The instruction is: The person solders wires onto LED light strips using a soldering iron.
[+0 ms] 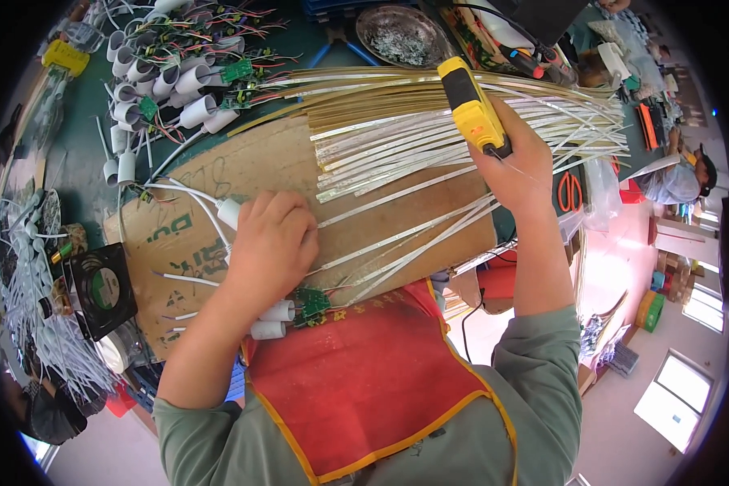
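Note:
My right hand (514, 158) is closed around a yellow-and-black handheld tool (474, 109), its exact kind unclear, above a bundle of LED strips (381, 154). My left hand (275, 239) rests with curled fingers on the cardboard sheet (211, 166). A white plastic tube (229, 212) with a white cord touches its far left side, and strips run out to its right; whatever lies under the fingers is hidden. Close to my left wrist, a green circuit board (312, 306) lies beside white tubes (269, 330) at the cardboard's near edge.
White tubes (194, 81) with circuit boards and wires crowd the far left. A black fan (100, 290) stands at the left. Behind the strips are a metal dish (405, 36) and blue-handled pliers (340, 49). Orange-handled scissors (569, 193) lie at right. Another person (680, 178) is farther right.

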The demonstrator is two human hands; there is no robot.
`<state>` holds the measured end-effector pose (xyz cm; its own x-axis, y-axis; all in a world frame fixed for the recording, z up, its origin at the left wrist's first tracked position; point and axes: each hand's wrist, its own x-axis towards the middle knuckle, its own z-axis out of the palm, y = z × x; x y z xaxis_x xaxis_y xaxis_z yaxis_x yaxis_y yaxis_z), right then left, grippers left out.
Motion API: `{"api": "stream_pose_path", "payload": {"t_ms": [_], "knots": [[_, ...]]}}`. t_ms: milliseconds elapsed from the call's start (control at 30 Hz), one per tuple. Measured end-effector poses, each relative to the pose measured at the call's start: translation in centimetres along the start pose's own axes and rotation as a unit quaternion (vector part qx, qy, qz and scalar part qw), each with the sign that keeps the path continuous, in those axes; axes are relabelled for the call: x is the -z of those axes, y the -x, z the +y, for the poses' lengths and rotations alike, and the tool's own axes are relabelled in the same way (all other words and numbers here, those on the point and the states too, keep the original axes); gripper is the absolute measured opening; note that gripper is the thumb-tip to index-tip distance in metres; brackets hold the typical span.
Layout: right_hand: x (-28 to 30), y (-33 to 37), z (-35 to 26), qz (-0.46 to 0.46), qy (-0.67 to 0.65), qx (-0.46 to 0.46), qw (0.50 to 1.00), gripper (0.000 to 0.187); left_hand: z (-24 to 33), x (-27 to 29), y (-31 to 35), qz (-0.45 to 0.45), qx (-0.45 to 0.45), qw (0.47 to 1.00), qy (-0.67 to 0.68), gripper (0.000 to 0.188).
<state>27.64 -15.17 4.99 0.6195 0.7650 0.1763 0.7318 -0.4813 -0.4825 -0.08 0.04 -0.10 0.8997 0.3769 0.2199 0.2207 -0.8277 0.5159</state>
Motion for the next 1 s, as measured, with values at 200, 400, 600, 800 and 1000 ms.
{"api": "stream_pose_path", "payload": {"t_ms": [200,400,600,800,1000], "knots": [[-0.1,-1.0,-1.7,-0.059,-0.006,0.001,0.998,0.061,0.0,-0.1,0.1,0.003,0.005,1.000,0.000,0.007],[-1.1,-1.4,-0.5,-0.029,0.024,0.041,0.998,0.063,0.2,0.0,0.0,-0.001,0.016,1.000,0.011,0.009],[-1.3,-1.5,-0.3,-0.004,0.044,0.075,0.996,0.056,0.2,0.0,0.0,-0.001,0.012,1.000,0.010,0.010],[-0.8,-1.1,-0.9,-0.048,-0.002,0.032,0.998,0.050,0.2,0.0,0.1,-0.006,0.017,1.000,0.009,0.010],[-1.3,0.2,1.9,0.010,-0.446,-0.102,0.889,0.042,0.1,-0.1,0.0,-0.004,0.002,1.000,-0.005,0.006]]}}
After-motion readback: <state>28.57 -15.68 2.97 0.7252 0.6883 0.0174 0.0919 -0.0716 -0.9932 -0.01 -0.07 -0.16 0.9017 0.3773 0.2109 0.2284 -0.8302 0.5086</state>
